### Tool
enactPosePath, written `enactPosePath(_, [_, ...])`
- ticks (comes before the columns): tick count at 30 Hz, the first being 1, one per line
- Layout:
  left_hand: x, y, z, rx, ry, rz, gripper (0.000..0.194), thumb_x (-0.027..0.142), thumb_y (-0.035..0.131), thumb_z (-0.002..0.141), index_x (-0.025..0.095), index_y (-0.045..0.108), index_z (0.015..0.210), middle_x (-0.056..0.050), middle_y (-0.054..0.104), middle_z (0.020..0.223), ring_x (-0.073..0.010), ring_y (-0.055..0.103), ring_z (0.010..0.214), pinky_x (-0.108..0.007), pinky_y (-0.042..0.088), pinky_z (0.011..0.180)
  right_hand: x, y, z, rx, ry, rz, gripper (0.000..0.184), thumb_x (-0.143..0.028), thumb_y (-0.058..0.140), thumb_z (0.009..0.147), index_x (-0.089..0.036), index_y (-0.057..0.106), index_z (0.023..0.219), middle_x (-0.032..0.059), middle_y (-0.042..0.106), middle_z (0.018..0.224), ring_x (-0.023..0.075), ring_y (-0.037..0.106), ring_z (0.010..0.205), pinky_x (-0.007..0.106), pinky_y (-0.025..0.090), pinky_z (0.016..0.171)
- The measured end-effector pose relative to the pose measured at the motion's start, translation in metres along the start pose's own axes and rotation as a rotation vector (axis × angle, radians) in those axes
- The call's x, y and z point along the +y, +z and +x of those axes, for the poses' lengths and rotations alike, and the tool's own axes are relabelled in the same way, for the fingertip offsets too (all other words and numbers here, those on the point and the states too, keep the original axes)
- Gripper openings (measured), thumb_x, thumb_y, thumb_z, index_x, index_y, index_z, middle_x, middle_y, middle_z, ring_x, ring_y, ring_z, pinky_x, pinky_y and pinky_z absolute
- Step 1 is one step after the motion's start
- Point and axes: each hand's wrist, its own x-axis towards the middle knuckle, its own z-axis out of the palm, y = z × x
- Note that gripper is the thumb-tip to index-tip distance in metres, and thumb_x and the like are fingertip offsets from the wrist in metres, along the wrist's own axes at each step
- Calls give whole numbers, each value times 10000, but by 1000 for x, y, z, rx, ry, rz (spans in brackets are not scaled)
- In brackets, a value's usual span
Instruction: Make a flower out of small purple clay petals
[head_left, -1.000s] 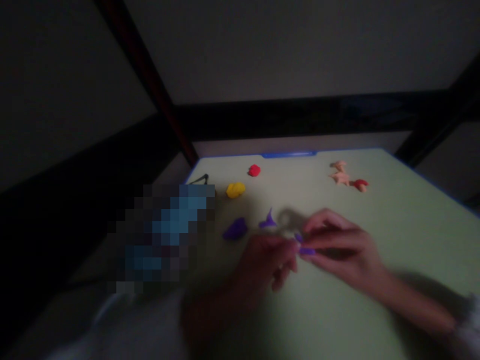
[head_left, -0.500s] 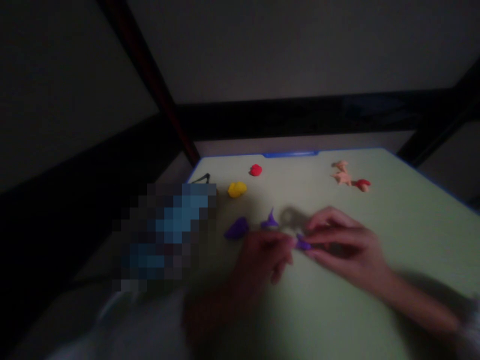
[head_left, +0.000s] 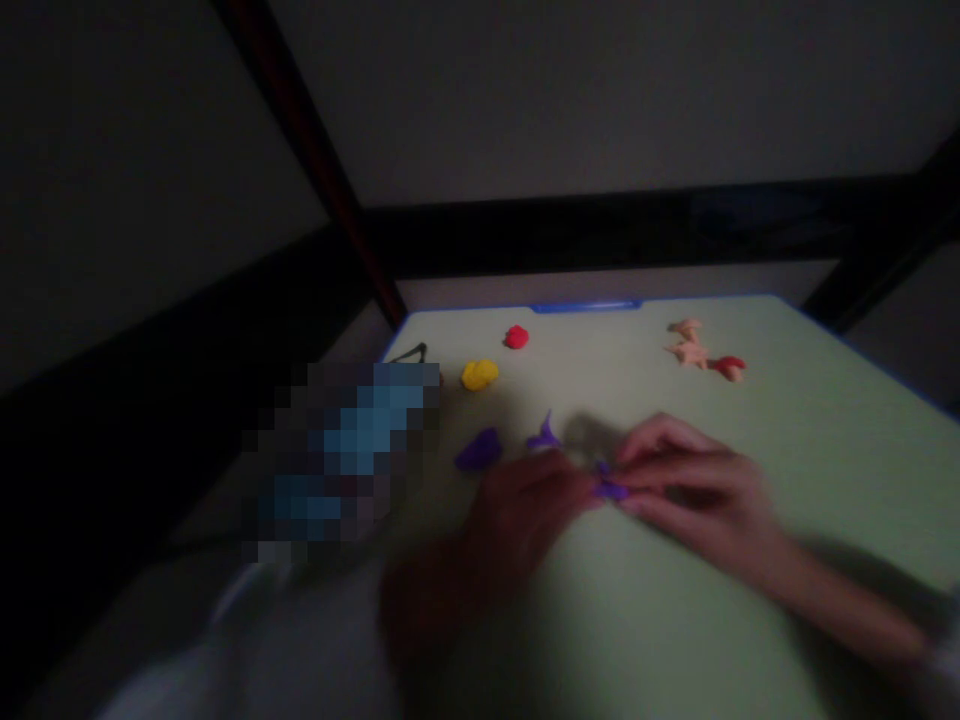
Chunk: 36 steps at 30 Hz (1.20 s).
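Observation:
A small purple piece of modelling clay (head_left: pixel 613 490) is pinched between my two hands just above the table. My right hand (head_left: pixel 697 485) grips its right side between thumb and fingers. From the left, the fingertips of my left hand (head_left: pixel 525 510) close on the same piece; the back of that hand hides part of the grip. Behind my left hand stands a purple clay shape with a thin upright point (head_left: pixel 546 434). A larger purple clay lump (head_left: pixel 478 450) lies to the left of it.
Farther back lie a yellow clay lump (head_left: pixel 479 375) and a red one (head_left: pixel 517 337). Several peach clay pieces (head_left: pixel 690 352) sit at the back right, beside a red-and-peach piece (head_left: pixel 728 368). A pixelated bluish object (head_left: pixel 375 420) is at the left of the pale table (head_left: pixel 810 450).
My left hand has turned slightly and its fingers have come together against the purple clay piece. My right hand keeps its pinch. The whole view has shifted a little.

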Motion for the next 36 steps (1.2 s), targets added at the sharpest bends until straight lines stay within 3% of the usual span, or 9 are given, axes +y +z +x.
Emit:
enactPosePath(10, [1, -5, -2, 6, 116, 90, 118, 109, 497, 855, 147, 603, 890, -8, 592, 711, -90, 540, 617, -185, 443, 559, -1, -1, 1, -13, 8, -43, 113, -184, 670, 759, -207, 726, 855, 42, 602, 804, 128, 582, 712, 234, 483, 556])
enactPosePath(16, [2, -6, -1, -48, 94, 110, 135, 151, 471, 882, 156, 605, 898, -14, 623, 747, -93, 566, 638, -195, 472, 584, -1, -1, 1, -6, 8, -43, 122, -183, 677, 754, -221, 728, 858, 44, 601, 826, 130, 586, 725, 242, 491, 578])
enactPosePath(22, [2, -3, -3, 13, 27, 92, 156, 189, 594, 817, 138, 596, 965, -20, 660, 834, -99, 611, 752, -196, 509, 708, -2, -1, 1, 25, -7, -52, 119, -210, 672, 759, -236, 731, 859, 46, 604, 811, 139, 588, 710, 255, 495, 566])
enactPosePath(29, [2, -2, -3, -46, 45, 34, 130, 119, 510, 857, 146, 600, 946, -24, 638, 799, -105, 591, 703, -213, 509, 660, -3, -1, 2, -7, -21, -59, 133, -233, 650, 782, -236, 730, 888, 51, 602, 807, 143, 586, 718, 260, 494, 558])
enactPosePath(36, [2, -5, -5, -66, 87, 137, 127, 117, 485, 867, 169, 590, 917, -9, 652, 823, -95, 601, 741, -193, 494, 702, -3, -1, 1, -6, -28, -87, 136, -226, 679, 755, -217, 730, 881, 47, 612, 799, 140, 587, 707, 253, 490, 549])
